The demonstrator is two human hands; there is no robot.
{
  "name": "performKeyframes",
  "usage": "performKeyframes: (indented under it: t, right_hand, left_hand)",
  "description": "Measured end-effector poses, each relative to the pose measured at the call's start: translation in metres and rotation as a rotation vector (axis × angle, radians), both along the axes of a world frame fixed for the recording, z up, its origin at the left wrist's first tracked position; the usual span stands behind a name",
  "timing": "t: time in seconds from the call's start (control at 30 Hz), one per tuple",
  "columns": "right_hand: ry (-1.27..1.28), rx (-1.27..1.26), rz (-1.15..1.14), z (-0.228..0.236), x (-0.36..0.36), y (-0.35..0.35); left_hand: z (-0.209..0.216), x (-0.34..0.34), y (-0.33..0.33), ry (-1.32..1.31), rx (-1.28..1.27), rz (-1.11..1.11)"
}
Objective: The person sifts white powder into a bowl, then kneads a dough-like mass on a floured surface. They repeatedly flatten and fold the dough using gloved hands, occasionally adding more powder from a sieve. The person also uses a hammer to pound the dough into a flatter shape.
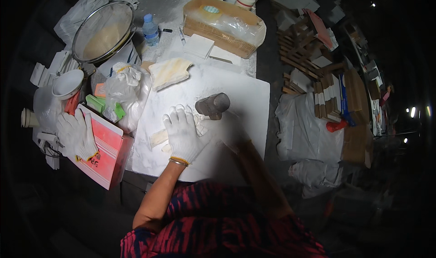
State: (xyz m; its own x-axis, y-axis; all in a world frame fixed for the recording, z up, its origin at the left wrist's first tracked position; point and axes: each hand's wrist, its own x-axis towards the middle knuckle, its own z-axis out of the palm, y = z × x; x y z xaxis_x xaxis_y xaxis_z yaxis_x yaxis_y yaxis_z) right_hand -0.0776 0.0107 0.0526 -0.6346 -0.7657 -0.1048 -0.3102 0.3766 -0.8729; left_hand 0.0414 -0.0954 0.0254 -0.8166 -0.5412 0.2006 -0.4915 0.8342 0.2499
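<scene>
My left hand (pixel 183 131), in a white knit glove with a yellow cuff, lies flat with fingers stretched over broken pale stone pieces (pixel 159 138) on a white slab (pixel 249 99). Some fragments show past its fingertips and thumb; the rest are hidden under the palm. My right hand (pixel 232 131), also gloved and smeared by motion, grips a hammer. The hammer's dark, dusty metal head (pixel 212 105) is just right of my left fingertips. Beyond the hands, a larger cream stone chunk (pixel 170 73) with a rough edge rests on the slab.
A cardboard box (pixel 222 36) with plastic wrap and tape stands at the back, near white tiles (pixel 198 46). Leftward are a water bottle (pixel 151 31), a large sieve (pixel 103 33), plastic bags (pixel 127 92), a red box (pixel 106 144) and spare gloves (pixel 76 133).
</scene>
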Motion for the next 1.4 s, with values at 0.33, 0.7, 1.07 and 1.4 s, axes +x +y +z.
performKeyframes:
  t: [0.33,0.7,1.07,1.4]
  right_hand:
    - [0.202,0.443,0.005,-0.026,0.029,-0.016]
    - [-0.199,0.234,-0.065,0.090,0.017,-0.017]
    - [-0.509,0.452,-0.015,0.057,0.009,-0.028]
    - [0.046,0.103,-0.012,-0.008,0.017,-0.007]
  left_hand:
    - [0.008,0.011,-0.001,-0.292,-0.042,0.044]
    - [0.004,0.007,0.000,-0.023,0.070,0.053]
    - [0.006,0.005,0.000,-0.034,0.089,0.079]
    - [0.000,0.002,0.005,-0.015,0.044,0.063]
